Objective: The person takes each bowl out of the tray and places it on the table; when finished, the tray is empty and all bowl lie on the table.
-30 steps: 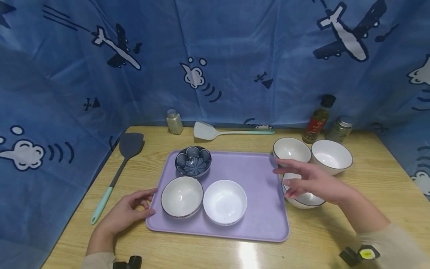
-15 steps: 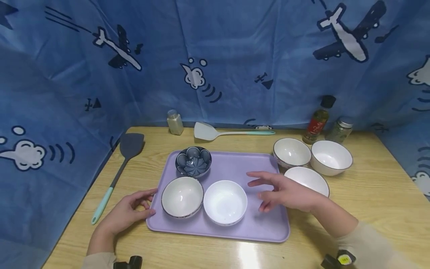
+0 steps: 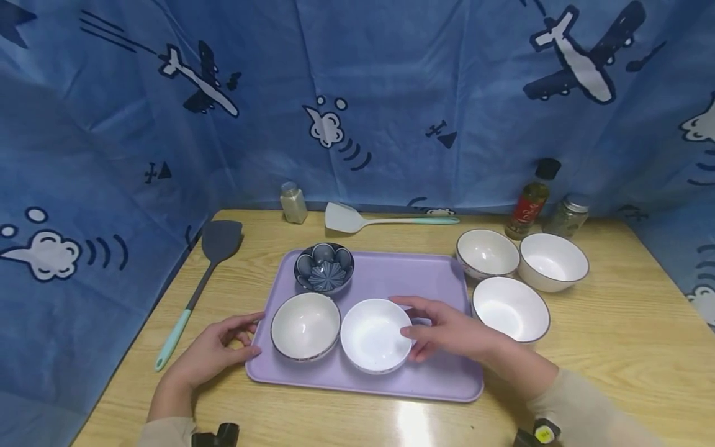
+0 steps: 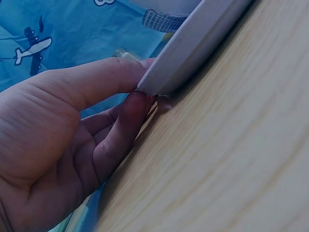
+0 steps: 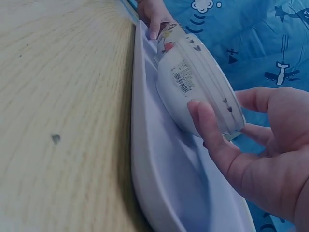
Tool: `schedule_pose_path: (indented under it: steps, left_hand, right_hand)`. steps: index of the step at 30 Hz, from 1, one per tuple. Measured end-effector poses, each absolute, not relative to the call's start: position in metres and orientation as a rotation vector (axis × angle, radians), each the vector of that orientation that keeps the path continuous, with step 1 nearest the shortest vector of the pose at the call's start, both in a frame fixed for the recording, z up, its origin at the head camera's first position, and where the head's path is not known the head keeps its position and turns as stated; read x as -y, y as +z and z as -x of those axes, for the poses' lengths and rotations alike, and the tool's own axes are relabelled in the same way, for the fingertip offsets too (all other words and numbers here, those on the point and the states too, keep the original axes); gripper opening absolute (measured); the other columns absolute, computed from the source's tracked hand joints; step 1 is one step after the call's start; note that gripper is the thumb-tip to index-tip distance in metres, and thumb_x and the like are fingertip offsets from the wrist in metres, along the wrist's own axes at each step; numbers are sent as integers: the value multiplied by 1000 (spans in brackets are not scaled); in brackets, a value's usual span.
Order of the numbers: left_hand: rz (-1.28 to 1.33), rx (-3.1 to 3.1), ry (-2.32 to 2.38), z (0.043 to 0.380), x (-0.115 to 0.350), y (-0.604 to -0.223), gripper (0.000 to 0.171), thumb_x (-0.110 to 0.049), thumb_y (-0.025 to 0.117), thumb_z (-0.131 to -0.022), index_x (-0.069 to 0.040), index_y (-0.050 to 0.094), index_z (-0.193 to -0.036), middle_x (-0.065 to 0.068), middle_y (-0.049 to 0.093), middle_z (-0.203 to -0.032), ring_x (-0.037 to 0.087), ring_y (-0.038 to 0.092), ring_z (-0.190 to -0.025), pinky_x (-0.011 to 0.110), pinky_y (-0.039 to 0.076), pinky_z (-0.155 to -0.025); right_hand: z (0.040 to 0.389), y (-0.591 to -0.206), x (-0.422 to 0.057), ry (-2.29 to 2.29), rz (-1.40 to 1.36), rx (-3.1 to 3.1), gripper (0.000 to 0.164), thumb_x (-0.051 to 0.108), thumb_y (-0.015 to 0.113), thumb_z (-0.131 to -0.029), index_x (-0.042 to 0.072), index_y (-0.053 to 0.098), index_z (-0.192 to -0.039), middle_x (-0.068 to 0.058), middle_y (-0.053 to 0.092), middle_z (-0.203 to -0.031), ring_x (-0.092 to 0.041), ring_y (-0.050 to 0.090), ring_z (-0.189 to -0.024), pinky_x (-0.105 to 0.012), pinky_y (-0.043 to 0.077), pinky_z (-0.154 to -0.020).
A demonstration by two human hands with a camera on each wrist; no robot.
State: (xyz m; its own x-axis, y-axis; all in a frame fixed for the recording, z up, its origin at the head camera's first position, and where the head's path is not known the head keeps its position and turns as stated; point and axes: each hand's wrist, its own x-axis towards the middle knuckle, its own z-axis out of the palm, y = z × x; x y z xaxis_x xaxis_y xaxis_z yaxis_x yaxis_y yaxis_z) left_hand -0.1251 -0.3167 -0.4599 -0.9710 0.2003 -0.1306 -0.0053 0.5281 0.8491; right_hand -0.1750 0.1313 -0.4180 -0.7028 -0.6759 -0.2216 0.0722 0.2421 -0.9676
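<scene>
- A blue curtain [image 3: 385,124] with printed airplanes hangs at 12 o'clock, behind the desk, and also along the sides.
- The wooden desk [image 3: 631,354] carries all the objects.
- A purple tray [image 3: 402,273] lies on the desk.
- A dark spatula [image 3: 200,287] lies at 10 o'clock from the tray; a white spatula [image 3: 391,220] lies at 12 o'clock.
- The left hand [image 3: 208,354] is at 9 o'clock of the tray; its thumb and bent fingers pinch the rim.
- The right hand [image 3: 447,334] is at 3 o'clock of the white bowl [image 3: 375,338], its fingers half open around the edge, the thumb over it. Whether they press, I cannot tell.
- This bowl stands on the tray, with the cream bowl [image 3: 305,327] at its 9 o'clock and the dark blue bowl [image 3: 324,270] at its 11 o'clock.
- Three further bowls [image 3: 511,310] stand close together on the desk, between 2 and 3 o'clock from the tray.
- A bottle [image 3: 527,208] and a glass jar [image 3: 566,217] stand at 2 o'clock, a pale jar [image 3: 293,203] at 11 o'clock.
</scene>
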Motion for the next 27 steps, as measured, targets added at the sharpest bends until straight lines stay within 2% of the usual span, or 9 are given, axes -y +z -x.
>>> schedule_pose_path:
  steps: [5, 10, 15, 27]
  left_hand:
    - [-146, -2579, 1391, 123, 317, -457, 64, -27, 81, -84, -14, 56, -141, 9, 64, -117, 12, 61, -92, 20, 47, -84]
    - [-156, -2564, 1402, 124, 315, -457, 65, -27, 81, -84, -13, 56, -142, 11, 63, -120, 13, 61, -93, 21, 47, -84]
    - [-130, -2562, 1404, 124, 315, -460, 65, -27, 81, -84, -13, 56, -142, 10, 63, -119, 12, 61, -93, 20, 47, -83]
    - [-136, -2552, 1431, 124, 314, -457, 64, -25, 81, -84, -12, 55, -142, 10, 64, -115, 11, 61, -92, 20, 46, -83]
  right_hand:
    - [177, -426, -123, -1546, 537, -1852, 61, 19, 62, -99, 19, 37, -154, -25, 43, -146, -27, 72, -73, -44, 60, -69]
    - [174, -428, -121, -1601, 471, -1762, 63, 9, 57, -99, 16, 33, -156, -28, 36, -150, -30, 72, -70, -46, 60, -69]
    - [173, -425, -120, -1629, 431, -1736, 64, 4, 56, -96, 14, 34, -155, -29, 36, -149, -29, 71, -69, -45, 60, -70]
    - [166, -407, -129, -1682, 424, -1736, 67, 5, 59, -94, 14, 34, -155, -31, 38, -146, -31, 71, -74, -48, 59, -72]
